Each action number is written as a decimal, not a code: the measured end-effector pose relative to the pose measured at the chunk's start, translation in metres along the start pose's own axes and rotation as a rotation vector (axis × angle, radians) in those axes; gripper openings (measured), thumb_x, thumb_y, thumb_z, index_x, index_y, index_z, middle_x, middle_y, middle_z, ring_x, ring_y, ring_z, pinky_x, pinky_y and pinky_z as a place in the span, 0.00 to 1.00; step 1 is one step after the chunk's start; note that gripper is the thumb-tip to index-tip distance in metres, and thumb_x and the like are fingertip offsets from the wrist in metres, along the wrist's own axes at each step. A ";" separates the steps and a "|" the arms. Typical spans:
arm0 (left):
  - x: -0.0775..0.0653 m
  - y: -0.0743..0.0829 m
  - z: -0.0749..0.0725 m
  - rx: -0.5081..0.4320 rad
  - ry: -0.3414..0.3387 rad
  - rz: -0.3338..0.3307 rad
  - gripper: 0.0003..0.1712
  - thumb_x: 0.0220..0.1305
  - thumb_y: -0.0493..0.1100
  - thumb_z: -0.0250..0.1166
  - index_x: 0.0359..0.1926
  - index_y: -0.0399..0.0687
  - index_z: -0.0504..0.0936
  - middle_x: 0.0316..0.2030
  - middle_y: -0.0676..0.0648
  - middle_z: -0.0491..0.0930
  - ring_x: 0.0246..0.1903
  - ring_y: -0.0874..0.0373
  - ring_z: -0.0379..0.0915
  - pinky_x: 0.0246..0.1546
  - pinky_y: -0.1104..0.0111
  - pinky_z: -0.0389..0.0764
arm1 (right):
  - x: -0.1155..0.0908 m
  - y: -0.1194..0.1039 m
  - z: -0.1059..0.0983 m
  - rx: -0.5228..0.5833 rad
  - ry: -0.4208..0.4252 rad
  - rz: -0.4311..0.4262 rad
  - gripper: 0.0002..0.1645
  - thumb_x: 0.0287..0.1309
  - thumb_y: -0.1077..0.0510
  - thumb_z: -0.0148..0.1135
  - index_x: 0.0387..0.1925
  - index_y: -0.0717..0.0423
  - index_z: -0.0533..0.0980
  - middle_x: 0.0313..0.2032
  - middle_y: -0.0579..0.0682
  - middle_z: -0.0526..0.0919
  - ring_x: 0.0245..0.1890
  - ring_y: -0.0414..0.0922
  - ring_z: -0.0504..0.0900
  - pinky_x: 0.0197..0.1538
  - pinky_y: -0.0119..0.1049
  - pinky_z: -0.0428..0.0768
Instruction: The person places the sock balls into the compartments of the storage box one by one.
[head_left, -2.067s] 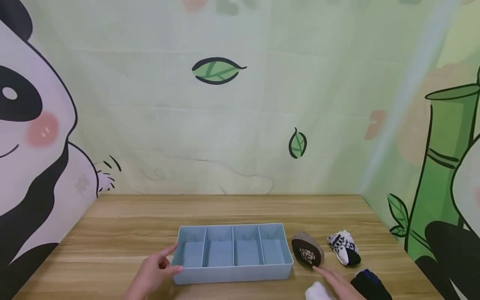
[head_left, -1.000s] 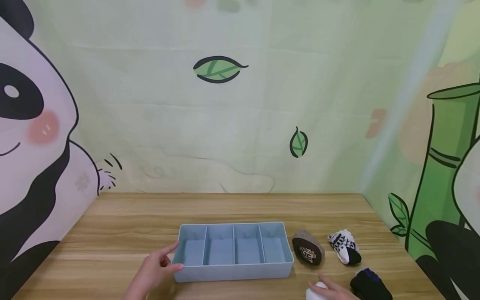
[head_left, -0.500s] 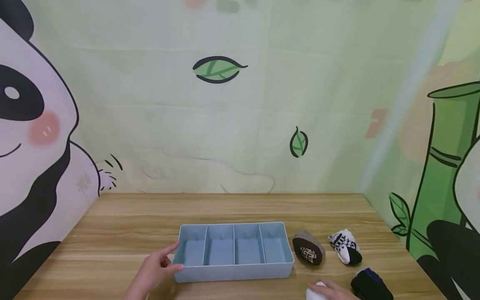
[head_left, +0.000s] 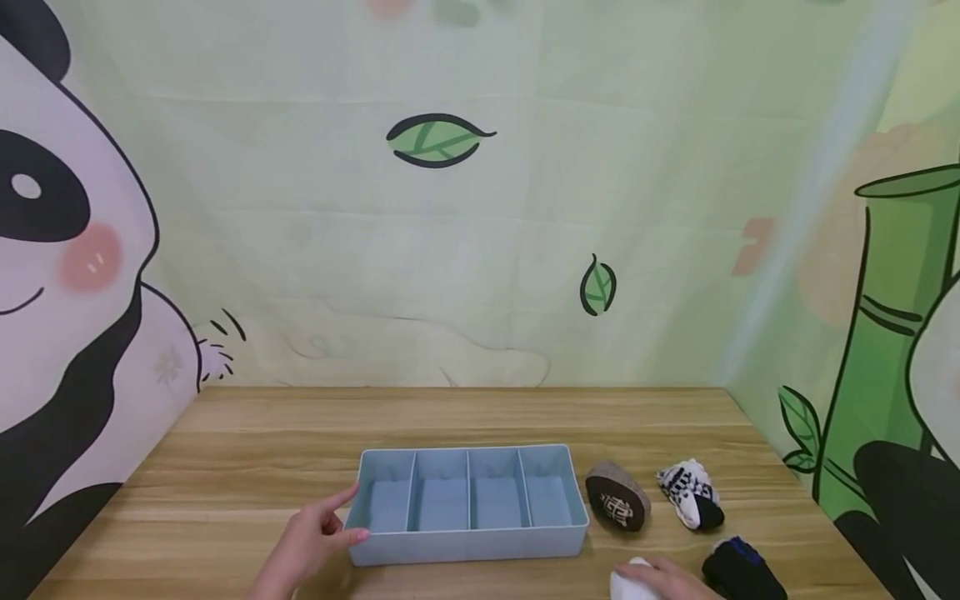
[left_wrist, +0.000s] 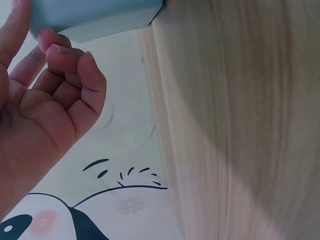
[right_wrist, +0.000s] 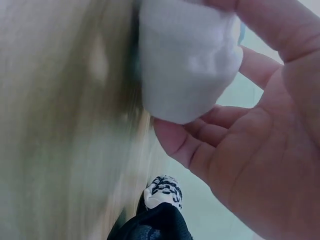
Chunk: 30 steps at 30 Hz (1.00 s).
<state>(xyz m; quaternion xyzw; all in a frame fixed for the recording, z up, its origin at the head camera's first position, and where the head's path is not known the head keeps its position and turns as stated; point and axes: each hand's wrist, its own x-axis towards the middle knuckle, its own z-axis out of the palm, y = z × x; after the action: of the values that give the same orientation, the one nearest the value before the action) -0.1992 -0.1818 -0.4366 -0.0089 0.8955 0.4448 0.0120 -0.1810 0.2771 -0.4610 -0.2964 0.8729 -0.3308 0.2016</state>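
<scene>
In the head view, my left hand [head_left: 309,537] holds the left end of a light blue divided box [head_left: 468,546], thumb at the front corner and index finger at the left rim. Its other fingers curl inward beside the box [left_wrist: 100,22] in the left wrist view. My right hand [head_left: 667,579] grips a rolled white sock [head_left: 633,583] at the front edge of the view. The right wrist view shows that white sock [right_wrist: 187,60] between thumb and fingers, close over the table. Just beyond it lies a folded brown-grey sock [head_left: 617,498] with a pale emblem.
A black-and-white patterned sock [head_left: 690,493] lies farther right, with a black sock [head_left: 742,571] with a blue patch nearer the front. All stand on a wooden table [head_left: 285,433] before a panda-printed cloth backdrop [head_left: 480,250].
My right hand has moved from beside the brown-grey sock down to the white sock and taken hold of it; the sock has just shifted slightly. The left hand stays at the box.
</scene>
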 end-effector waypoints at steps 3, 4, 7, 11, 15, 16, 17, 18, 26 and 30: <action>0.000 0.000 0.000 -0.006 0.000 -0.002 0.36 0.45 0.39 0.70 0.58 0.38 0.69 0.17 0.49 0.63 0.19 0.58 0.57 0.18 0.72 0.59 | 0.000 -0.004 -0.003 0.028 0.020 0.021 0.29 0.52 0.56 0.63 0.56 0.59 0.67 0.45 0.71 0.65 0.42 0.64 0.67 0.39 0.60 0.66; -0.001 0.001 0.000 -0.013 -0.001 -0.001 0.36 0.45 0.39 0.70 0.58 0.38 0.69 0.17 0.49 0.63 0.19 0.58 0.57 0.18 0.72 0.59 | 0.000 -0.005 -0.004 0.048 0.026 0.043 0.31 0.51 0.56 0.64 0.56 0.59 0.67 0.45 0.70 0.65 0.42 0.64 0.67 0.39 0.62 0.65; -0.002 0.002 0.000 -0.027 0.001 0.002 0.36 0.45 0.38 0.70 0.58 0.38 0.69 0.17 0.49 0.63 0.19 0.58 0.57 0.18 0.72 0.59 | 0.000 -0.010 -0.007 0.055 0.058 0.050 0.36 0.47 0.54 0.67 0.57 0.59 0.65 0.45 0.67 0.64 0.42 0.61 0.67 0.38 0.62 0.65; -0.004 0.004 0.000 -0.039 0.008 0.010 0.35 0.45 0.38 0.70 0.57 0.38 0.70 0.17 0.49 0.63 0.19 0.59 0.57 0.18 0.72 0.59 | 0.000 -0.017 -0.008 0.042 0.102 0.018 0.40 0.45 0.53 0.69 0.59 0.57 0.63 0.46 0.64 0.63 0.42 0.59 0.66 0.38 0.59 0.66; -0.004 0.005 0.000 -0.030 0.006 0.011 0.35 0.45 0.37 0.70 0.57 0.38 0.70 0.17 0.49 0.63 0.19 0.59 0.57 0.18 0.72 0.59 | 0.000 -0.024 -0.010 0.068 0.160 0.019 0.43 0.41 0.54 0.71 0.59 0.59 0.62 0.51 0.70 0.59 0.45 0.64 0.65 0.39 0.59 0.67; -0.004 0.005 0.000 -0.028 0.006 0.009 0.35 0.45 0.37 0.70 0.57 0.38 0.70 0.17 0.49 0.63 0.19 0.59 0.57 0.18 0.72 0.59 | 0.000 -0.025 -0.010 0.061 0.179 0.018 0.43 0.41 0.54 0.71 0.59 0.59 0.62 0.52 0.71 0.58 0.45 0.65 0.64 0.39 0.57 0.68; -0.004 0.004 0.000 -0.024 0.004 0.007 0.35 0.45 0.38 0.70 0.57 0.38 0.70 0.17 0.49 0.63 0.19 0.58 0.57 0.18 0.72 0.59 | 0.001 -0.025 -0.010 0.052 0.199 0.015 0.43 0.41 0.53 0.72 0.59 0.59 0.63 0.52 0.72 0.58 0.46 0.65 0.64 0.38 0.56 0.69; -0.003 0.004 0.000 -0.022 0.005 0.006 0.35 0.45 0.38 0.70 0.57 0.38 0.70 0.17 0.49 0.63 0.19 0.58 0.57 0.18 0.72 0.59 | 0.001 -0.025 -0.010 0.028 0.229 -0.004 0.43 0.40 0.53 0.72 0.59 0.58 0.63 0.52 0.73 0.57 0.46 0.66 0.64 0.38 0.53 0.69; -0.001 0.003 0.001 -0.024 0.005 -0.003 0.35 0.45 0.38 0.70 0.58 0.38 0.69 0.16 0.49 0.62 0.19 0.58 0.57 0.18 0.72 0.59 | 0.004 -0.034 -0.006 -0.044 0.453 -0.071 0.41 0.39 0.54 0.71 0.58 0.56 0.66 0.54 0.68 0.57 0.48 0.63 0.62 0.36 0.33 0.70; -0.001 0.002 0.001 -0.030 0.006 0.002 0.35 0.45 0.38 0.70 0.57 0.38 0.70 0.16 0.49 0.62 0.19 0.58 0.57 0.18 0.72 0.59 | 0.008 -0.040 -0.005 -0.042 0.511 -0.058 0.40 0.39 0.53 0.71 0.57 0.54 0.67 0.56 0.62 0.59 0.50 0.58 0.61 0.39 0.34 0.70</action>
<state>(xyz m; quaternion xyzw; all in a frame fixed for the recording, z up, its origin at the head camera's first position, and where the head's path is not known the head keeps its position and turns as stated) -0.1983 -0.1799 -0.4355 -0.0095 0.8887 0.4582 0.0085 -0.1745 0.2499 -0.4312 -0.2321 0.8933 -0.3826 -0.0412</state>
